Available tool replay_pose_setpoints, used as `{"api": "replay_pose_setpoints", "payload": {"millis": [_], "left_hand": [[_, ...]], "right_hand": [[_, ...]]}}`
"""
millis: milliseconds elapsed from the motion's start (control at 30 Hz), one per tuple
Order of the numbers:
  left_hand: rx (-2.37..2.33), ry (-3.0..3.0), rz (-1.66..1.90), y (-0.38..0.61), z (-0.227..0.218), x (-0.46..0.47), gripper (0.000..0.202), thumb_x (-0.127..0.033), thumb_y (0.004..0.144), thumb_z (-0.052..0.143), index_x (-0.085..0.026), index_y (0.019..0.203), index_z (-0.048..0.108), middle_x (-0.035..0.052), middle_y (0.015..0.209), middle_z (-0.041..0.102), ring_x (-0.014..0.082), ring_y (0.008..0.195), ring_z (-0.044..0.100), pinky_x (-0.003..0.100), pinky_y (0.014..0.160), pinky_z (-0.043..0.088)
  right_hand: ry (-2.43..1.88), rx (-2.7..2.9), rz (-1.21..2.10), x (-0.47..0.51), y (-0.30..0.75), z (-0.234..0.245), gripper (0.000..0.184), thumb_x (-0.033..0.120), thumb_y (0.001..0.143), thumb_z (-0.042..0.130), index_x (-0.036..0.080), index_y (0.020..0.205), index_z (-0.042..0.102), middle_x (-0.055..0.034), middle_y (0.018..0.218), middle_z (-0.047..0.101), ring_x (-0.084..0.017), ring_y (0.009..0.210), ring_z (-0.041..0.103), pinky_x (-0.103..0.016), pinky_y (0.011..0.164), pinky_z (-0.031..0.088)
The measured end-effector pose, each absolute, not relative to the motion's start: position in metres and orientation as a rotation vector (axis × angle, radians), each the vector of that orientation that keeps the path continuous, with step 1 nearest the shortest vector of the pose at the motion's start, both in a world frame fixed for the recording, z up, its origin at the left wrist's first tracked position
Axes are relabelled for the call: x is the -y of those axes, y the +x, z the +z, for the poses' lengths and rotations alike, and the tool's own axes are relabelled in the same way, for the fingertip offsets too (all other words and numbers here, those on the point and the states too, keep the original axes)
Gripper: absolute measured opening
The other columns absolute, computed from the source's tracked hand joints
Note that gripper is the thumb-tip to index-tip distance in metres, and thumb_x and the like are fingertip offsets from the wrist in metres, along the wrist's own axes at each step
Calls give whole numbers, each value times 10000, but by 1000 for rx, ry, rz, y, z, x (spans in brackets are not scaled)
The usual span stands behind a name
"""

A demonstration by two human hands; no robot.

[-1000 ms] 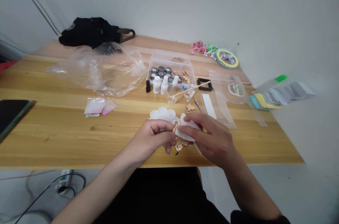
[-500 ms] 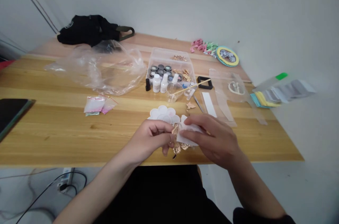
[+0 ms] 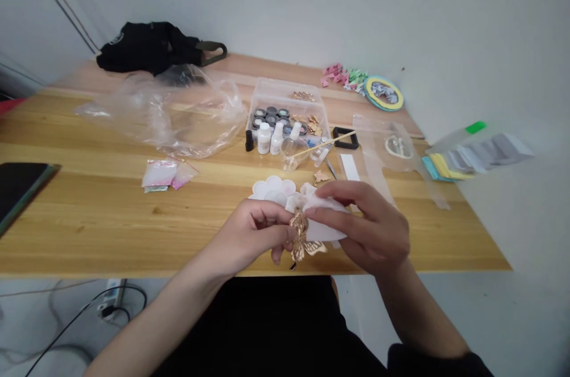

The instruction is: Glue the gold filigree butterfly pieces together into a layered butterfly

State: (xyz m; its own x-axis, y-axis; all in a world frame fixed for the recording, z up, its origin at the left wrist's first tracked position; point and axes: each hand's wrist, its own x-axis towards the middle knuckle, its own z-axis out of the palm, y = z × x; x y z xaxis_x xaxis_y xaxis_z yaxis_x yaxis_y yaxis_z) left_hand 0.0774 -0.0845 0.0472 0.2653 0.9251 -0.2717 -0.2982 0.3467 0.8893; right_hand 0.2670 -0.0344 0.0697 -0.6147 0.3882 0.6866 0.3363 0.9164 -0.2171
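Near the table's front edge, my left hand (image 3: pixel 260 234) pinches a gold butterfly ornament (image 3: pixel 304 241) by one wing. The ornament's openwork wings face up, and a small dark tip shows at its lower end. My right hand (image 3: pixel 371 225) grips a white tissue (image 3: pixel 327 216), folded and creased, right beside the butterfly's upper wing. Part of the tissue lies under my right fingers. Just behind both hands is a white flower-shaped palette (image 3: pixel 272 188), partly covered by the left hand and tissue. A smaller gold charm (image 3: pixel 320 177) lies beyond the tissue.
A clear plastic box (image 3: pixel 287 92) holds dark pots and gold pieces. White bottles (image 3: pixel 264 139) and a plastic cup with a wooden stick (image 3: pixel 332 143) stand before it. Plastic bags (image 3: pixel 191 122), pink packets (image 3: pixel 162 174), a black frame (image 3: pixel 345 138) and paper strips (image 3: pixel 350 167) lie around.
My right hand has shifted slightly right with the tissue, uncovering more of the butterfly. The left hand keeps its hold almost in place.
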Motion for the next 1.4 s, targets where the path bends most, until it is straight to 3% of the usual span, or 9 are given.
{"api": "replay_pose_setpoints", "payload": {"millis": [233, 700, 1000, 1233, 1400], "left_hand": [[-941, 851, 969, 77, 49, 84, 55, -170, 675, 669, -148, 627, 684, -17, 535, 645, 52, 394, 502, 170, 412, 388], [-973, 896, 967, 81, 48, 84, 102, -151, 675, 641, -153, 573, 645, -33, 511, 605, 55, 397, 500, 179, 424, 388], [-949, 781, 1017, 84, 42, 83, 43, -144, 660, 666, -145, 635, 701, -20, 543, 640, 66, 412, 519, 187, 422, 422], [-964, 740, 1122, 79, 38, 81, 29, -157, 667, 694, -158, 648, 716, -29, 553, 652, 54, 405, 522, 180, 447, 425], [-967, 734, 1156, 80, 38, 80, 35, -167, 671, 716, -156, 640, 706, -22, 571, 667, 55, 435, 540, 174, 476, 428]], "right_hand": [[-446, 2328, 23, 32, 264, 62, 188, 90, 888, 518, 180, 915, 681, -51, 942, 686, -133, 820, 652, -250, 714, 530], [-440, 2391, -34, 31, 258, 59, 198, 152, 925, 490, 165, 836, 667, -62, 871, 691, -144, 770, 635, -246, 636, 507], [-428, 2432, 70, 28, 261, 64, 185, 121, 902, 522, 170, 891, 700, -58, 867, 696, -116, 694, 601, -224, 561, 474], [-555, 2201, 368, 23, 280, 58, 185, 65, 834, 602, 205, 905, 700, -50, 956, 679, -138, 856, 660, -260, 715, 540], [-864, 2029, 466, 25, 296, 42, 284, 58, 790, 568, 257, 956, 686, -12, 928, 713, -159, 849, 675, -292, 738, 548]]}}
